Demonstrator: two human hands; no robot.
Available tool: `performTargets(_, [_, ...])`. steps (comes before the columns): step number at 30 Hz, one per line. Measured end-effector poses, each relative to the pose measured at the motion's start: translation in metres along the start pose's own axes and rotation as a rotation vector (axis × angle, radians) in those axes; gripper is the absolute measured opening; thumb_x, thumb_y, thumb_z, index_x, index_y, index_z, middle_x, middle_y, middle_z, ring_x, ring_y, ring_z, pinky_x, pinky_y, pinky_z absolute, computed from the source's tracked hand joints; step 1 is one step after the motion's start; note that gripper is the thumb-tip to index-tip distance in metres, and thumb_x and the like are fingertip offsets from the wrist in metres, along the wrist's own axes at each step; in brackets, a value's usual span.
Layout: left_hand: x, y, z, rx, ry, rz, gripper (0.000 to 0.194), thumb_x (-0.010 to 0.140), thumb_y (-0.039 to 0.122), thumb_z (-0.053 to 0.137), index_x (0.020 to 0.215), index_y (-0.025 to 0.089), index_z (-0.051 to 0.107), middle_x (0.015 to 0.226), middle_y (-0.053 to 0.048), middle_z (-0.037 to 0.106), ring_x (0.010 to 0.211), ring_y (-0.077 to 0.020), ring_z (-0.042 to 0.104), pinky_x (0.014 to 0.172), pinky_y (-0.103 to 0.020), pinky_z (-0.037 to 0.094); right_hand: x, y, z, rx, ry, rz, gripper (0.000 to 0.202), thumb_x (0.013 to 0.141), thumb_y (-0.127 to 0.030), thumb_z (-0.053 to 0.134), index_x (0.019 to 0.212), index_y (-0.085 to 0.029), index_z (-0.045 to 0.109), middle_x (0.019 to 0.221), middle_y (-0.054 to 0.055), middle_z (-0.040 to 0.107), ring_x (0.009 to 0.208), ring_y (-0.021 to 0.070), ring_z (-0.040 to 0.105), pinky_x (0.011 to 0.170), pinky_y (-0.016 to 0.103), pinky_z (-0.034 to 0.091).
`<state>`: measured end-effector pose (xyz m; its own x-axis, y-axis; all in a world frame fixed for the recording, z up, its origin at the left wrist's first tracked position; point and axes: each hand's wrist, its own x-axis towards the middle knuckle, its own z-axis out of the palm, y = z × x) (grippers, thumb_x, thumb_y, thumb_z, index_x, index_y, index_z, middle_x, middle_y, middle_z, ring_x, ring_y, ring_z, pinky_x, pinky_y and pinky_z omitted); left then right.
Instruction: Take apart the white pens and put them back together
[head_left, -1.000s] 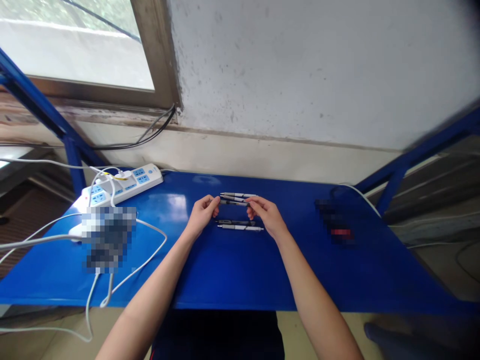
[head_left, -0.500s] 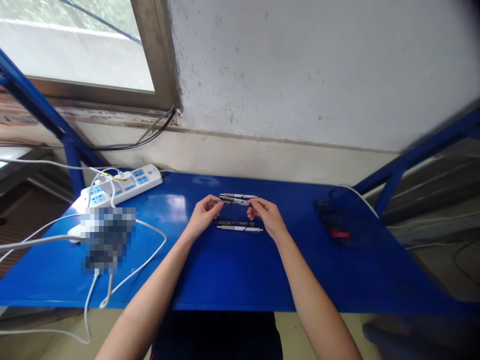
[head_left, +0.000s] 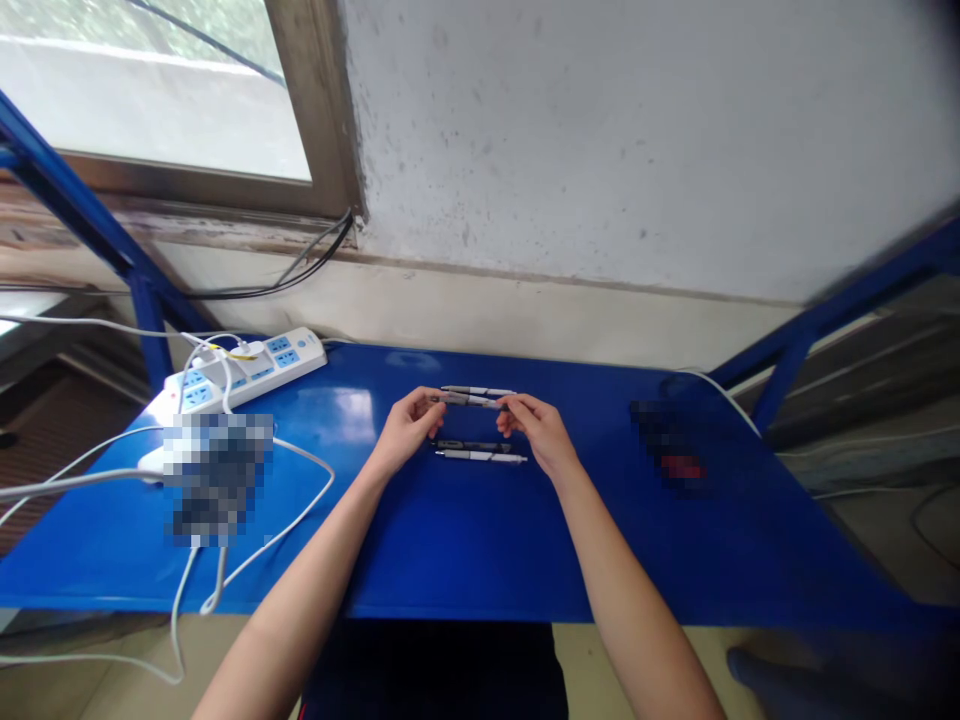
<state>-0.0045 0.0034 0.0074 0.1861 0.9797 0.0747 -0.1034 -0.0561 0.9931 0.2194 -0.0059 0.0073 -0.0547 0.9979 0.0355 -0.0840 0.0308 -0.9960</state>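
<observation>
A grey and white pen [head_left: 466,400] was held level above the blue worktop [head_left: 465,540], gripped at its two ends. The left hand [head_left: 406,428] was closed on the left end of the held pen with thumb and fingertips, and the right hand [head_left: 538,430] was closed on the right end in the same way. The pen ran from left to right between the two hands, near the middle of the worktop and toward its far side.

Just beyond the held pen, a second pen [head_left: 480,391] was seen lying on the worktop, parallel to it. On the near side, between the two hands, a dark pen [head_left: 471,445] and a white pen [head_left: 484,457] were lying side by side, also parallel and just beside each other.

At the far left of the worktop a white power strip [head_left: 244,368] with blue sockets was placed, with white cables [head_left: 292,500] looping from it across the left part of the worktop and over its near edge. A blurred patch was seen near the cables, and another at the right. A window [head_left: 150,90] was set in the wall at the far left.
</observation>
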Motion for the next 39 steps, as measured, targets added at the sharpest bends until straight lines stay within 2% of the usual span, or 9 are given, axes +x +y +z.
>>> performTargets(2, [0.0004,0.0006,0.0010,-0.037,0.003,0.000,0.035,0.077,0.044,0.067,0.101,0.019,0.059,0.068,0.002,0.060,0.050,-0.0078,0.050,0.047,-0.020,0.040,-0.0001,-0.0003,-0.0002,-0.003,0.014,-0.004,0.030,0.082,-0.045,0.064,0.089,-0.017,0.070,0.068,0.004,0.066,0.060,0.0149,0.060,0.055,0.027,0.047])
performTargets(7, [0.0008,-0.0016,0.0001,0.061,0.031,-0.093,0.041,0.083,0.053,0.055,0.070,0.015,0.059,0.054,0.001,0.052,0.043,-0.0074,0.044,0.041,-0.020,0.033,-0.0011,-0.0019,0.0005,-0.024,-0.012,-0.015,0.030,0.082,-0.046,0.064,0.090,-0.018,0.070,0.069,0.004,0.066,0.061,0.0154,0.060,0.056,0.028,0.047])
performTargets(12, [0.0002,-0.0006,-0.0004,0.014,0.009,-0.014,0.035,0.077,0.045,0.066,0.098,0.018,0.062,0.061,0.003,0.057,0.047,-0.0074,0.047,0.047,-0.020,0.037,-0.0007,-0.0008,-0.0003,-0.039,0.000,-0.016,0.033,0.082,-0.049,0.063,0.090,-0.018,0.070,0.069,0.004,0.066,0.061,0.0156,0.060,0.055,0.028,0.046])
performTargets(17, [0.0007,-0.0015,-0.0013,0.062,0.040,-0.092,0.041,0.082,0.055,0.056,0.069,0.015,0.059,0.054,0.002,0.052,0.043,-0.0072,0.043,0.042,-0.021,0.031,-0.0007,-0.0004,-0.0013,-0.034,-0.013,-0.023,0.031,0.083,-0.047,0.063,0.091,-0.018,0.070,0.070,0.004,0.066,0.062,0.0157,0.061,0.055,0.027,0.046])
performTargets(19, [0.0003,-0.0012,-0.0017,0.075,0.012,-0.077,0.038,0.080,0.053,0.060,0.073,0.015,0.061,0.055,0.002,0.053,0.045,-0.0074,0.044,0.043,-0.020,0.032,-0.0007,-0.0006,-0.0012,-0.034,-0.008,-0.025,0.030,0.083,-0.046,0.063,0.091,-0.018,0.070,0.069,0.004,0.066,0.062,0.0156,0.060,0.055,0.027,0.046])
performTargets(22, [0.0002,-0.0014,-0.0016,0.030,-0.005,-0.026,0.034,0.078,0.047,0.065,0.093,0.017,0.062,0.063,0.002,0.058,0.050,-0.0080,0.048,0.048,-0.020,0.036,-0.0007,-0.0012,-0.0006,-0.031,0.013,-0.022,0.030,0.083,-0.046,0.063,0.090,-0.018,0.070,0.069,0.004,0.066,0.061,0.0150,0.060,0.055,0.027,0.045])
performTargets(27, [0.0013,-0.0053,-0.0021,0.031,0.016,-0.072,0.040,0.083,0.054,0.055,0.074,0.015,0.059,0.061,0.000,0.055,0.048,-0.0078,0.046,0.045,-0.021,0.034,-0.0010,-0.0016,-0.0006,-0.050,0.005,-0.021,0.033,0.081,-0.050,0.063,0.089,-0.018,0.070,0.069,0.004,0.066,0.061,0.0156,0.060,0.055,0.027,0.046])
performTargets(33, [-0.0002,-0.0001,-0.0006,0.024,-0.016,-0.026,0.033,0.078,0.046,0.066,0.091,0.017,0.062,0.066,0.001,0.058,0.053,-0.0085,0.049,0.050,-0.020,0.037,-0.0006,-0.0014,-0.0014,-0.053,0.044,-0.012,0.033,0.081,-0.050,0.063,0.087,-0.018,0.071,0.068,0.004,0.066,0.060,0.0153,0.060,0.054,0.027,0.046])
performTargets(39, [-0.0002,0.0002,-0.0008,0.010,0.000,-0.053,0.035,0.080,0.051,0.062,0.072,0.016,0.058,0.063,0.000,0.059,0.050,-0.0080,0.047,0.049,-0.021,0.036,-0.0008,-0.0019,-0.0007,-0.060,0.016,-0.026,0.033,0.081,-0.050,0.063,0.089,-0.019,0.071,0.070,0.005,0.067,0.062,0.0158,0.061,0.055,0.027,0.046])
